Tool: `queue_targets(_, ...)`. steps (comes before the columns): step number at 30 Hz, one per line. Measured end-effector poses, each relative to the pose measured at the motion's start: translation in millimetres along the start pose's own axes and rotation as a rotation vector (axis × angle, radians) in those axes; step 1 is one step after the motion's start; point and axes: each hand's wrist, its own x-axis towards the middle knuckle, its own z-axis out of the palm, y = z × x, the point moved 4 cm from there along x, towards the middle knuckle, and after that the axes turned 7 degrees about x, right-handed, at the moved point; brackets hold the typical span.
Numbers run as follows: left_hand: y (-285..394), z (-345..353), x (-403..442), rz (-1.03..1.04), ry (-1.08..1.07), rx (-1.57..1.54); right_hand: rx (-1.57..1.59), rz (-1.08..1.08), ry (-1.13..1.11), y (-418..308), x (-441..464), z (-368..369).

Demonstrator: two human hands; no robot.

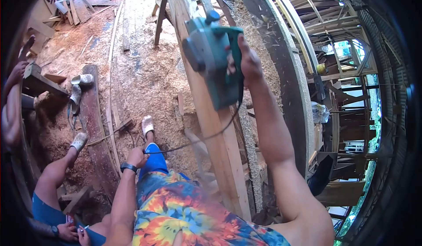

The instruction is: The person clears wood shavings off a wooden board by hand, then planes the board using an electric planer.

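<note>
My right hand (250, 63) is closed round the rear handle of a green electric planer (215, 65). The planer rests on a long, pale wooden beam (211, 127) running away from me, and it looks slightly blurred. From its back end a black power cord (193, 144) loops across the beam to my left side. There, my left hand (137, 157), with a dark watch on the wrist, is closed on the cord. It hangs beside the beam, near my blue shorts.
Wood shavings (149, 61) cover the ground. A sawhorse (161, 15) stands under the beam's far end. Planks (94, 127) lie to the left, where a seated person's hands (72, 233) and another person's arm (14, 100) show. Long boards (290, 92) run along the right.
</note>
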Motion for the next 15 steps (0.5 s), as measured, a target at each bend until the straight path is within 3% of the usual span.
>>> queue_targets(7, 4.5, -59.8, 29.2, -0.012, 0.126, -0.234, 0.049, -0.014, -0.092, -46.1, 230.8, 53.4)
queue_targets(8, 13.5, -82.9, 32.6, 0.045, 0.25, -0.292, 0.117, -0.009, -0.109, -53.3, 274.4, 58.8)
queue_targets(14, 21.8, -122.1, 33.3, -0.048, 0.143, -0.289, 0.08, 0.006, -0.056, -69.1, 268.8, 77.4)
queue_targets(15, 10.2, -116.4, 39.1, -0.036, 0.147, -0.253, 0.123, -0.052, -0.127, -65.1, 256.0, 73.4)
